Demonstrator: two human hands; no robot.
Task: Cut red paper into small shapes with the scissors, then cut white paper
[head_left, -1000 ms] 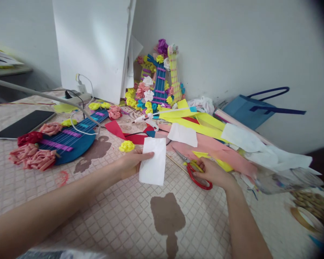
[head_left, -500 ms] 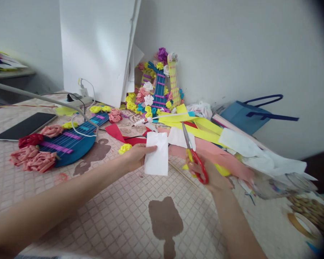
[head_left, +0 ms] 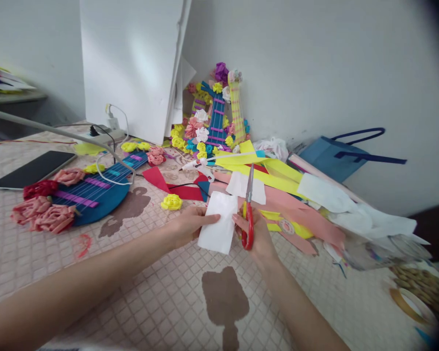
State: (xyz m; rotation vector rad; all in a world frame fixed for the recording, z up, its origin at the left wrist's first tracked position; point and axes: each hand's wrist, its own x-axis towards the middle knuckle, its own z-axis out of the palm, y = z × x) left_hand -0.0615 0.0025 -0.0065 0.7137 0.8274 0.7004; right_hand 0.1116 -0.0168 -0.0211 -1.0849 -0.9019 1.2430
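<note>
A white rectangle of crepe paper (head_left: 218, 229) is pinched at its left edge by my left hand (head_left: 188, 225), thumb on top. My right hand (head_left: 258, 236) grips red-and-yellow-handled scissors (head_left: 249, 209), blades pointing up and away from me. The thumb of that hand touches the paper's right edge, so both hands meet at the sheet. Just beyond lies another white paper piece (head_left: 237, 185), partly behind the scissors. A yellow paper flower (head_left: 171, 202) rests on the table left of the paper, close to my left hand.
At left lies a blue paper guitar (head_left: 106, 200) with pink and red flowers, beside a dark tablet (head_left: 32, 168). A white glue gun (head_left: 199, 168) sits behind my hands. Coloured paper strips (head_left: 278, 170) spread rightward. A tape roll (head_left: 411, 304) lies at the right; decorated guitars (head_left: 216, 119) stand behind.
My right hand has moved left with the scissors, bringing its thumb to the paper's edge. The paper has shifted slightly right and nearer me, tilting a little.
</note>
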